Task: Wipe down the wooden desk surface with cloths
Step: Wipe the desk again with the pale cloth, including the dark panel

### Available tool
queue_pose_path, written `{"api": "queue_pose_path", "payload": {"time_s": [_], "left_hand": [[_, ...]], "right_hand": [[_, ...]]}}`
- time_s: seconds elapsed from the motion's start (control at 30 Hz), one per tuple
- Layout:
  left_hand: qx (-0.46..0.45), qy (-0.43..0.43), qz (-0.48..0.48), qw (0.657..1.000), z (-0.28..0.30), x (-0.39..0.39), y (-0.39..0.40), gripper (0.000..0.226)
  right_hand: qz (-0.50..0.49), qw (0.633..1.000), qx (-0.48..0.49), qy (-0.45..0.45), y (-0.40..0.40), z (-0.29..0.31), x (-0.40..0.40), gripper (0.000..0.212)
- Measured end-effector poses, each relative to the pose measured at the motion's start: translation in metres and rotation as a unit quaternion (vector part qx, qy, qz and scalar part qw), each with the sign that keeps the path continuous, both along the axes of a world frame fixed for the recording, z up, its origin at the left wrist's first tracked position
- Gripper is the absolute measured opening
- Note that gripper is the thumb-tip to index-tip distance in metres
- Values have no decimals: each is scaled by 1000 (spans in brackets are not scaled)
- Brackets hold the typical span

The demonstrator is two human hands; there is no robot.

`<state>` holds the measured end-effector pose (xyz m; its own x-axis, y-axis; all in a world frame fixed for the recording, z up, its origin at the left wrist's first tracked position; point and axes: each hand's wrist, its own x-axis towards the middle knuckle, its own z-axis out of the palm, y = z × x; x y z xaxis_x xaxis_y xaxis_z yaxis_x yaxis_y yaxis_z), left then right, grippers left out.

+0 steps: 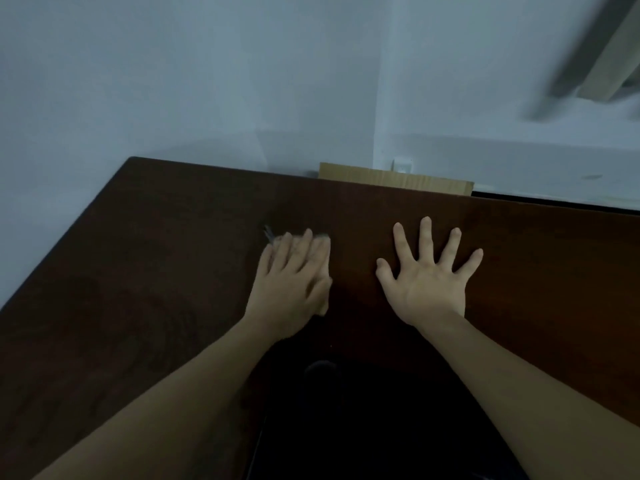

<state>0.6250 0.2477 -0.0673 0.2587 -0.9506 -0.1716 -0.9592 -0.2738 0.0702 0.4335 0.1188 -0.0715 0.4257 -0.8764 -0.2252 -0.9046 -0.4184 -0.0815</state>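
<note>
Two bare forearms are reaching in from the bottom edge of the head view, stretching forward over the dark brown wooden worktop (173, 271). Between them, closest to the body, a very dark shape is filling the lower middle of the view; it is too dim to identify.

The left hand (291, 282) is lying palm down on the worktop, its fingers straight and close together, pressing flat on a pale cloth (322, 258). Only slivers of the cloth are showing: a light strip along the thumb side of the hand, and a blurred greyish bit poking out past the fingertips on the far left side. The hand and cloth are smeared with motion blur, so the cloth's full shape is not readable.

The right hand (429, 278) is resting palm down on the bare wood just beside the left, fingers straight and spread wide, gripping nothing.

Behind the far edge of the worktop, a flat piece of cardboard (394, 178) is sticking up against the pale wall (207, 81), with a small white wall socket (402, 165) just above it. At the upper right corner, a blurred grey and beige object is crossing the view; what it is cannot be told.
</note>
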Motion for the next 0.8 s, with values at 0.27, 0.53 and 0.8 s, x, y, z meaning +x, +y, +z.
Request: {"api": "queue_pose_path", "payload": {"time_s": [0.27,0.53,0.8], "left_hand": [[23,-4,-12,1000,-1,43,41,64],[4,-7,46,999,-4,74,-71,61],[22,10,-139,990,8,52,20,63]], "right_hand": [[-3,1000,-1,3,0,1,0,73],[-5,1000,-2,14,0,-1,0,72],[21,997,-38,71,5,18,31,70]]}}
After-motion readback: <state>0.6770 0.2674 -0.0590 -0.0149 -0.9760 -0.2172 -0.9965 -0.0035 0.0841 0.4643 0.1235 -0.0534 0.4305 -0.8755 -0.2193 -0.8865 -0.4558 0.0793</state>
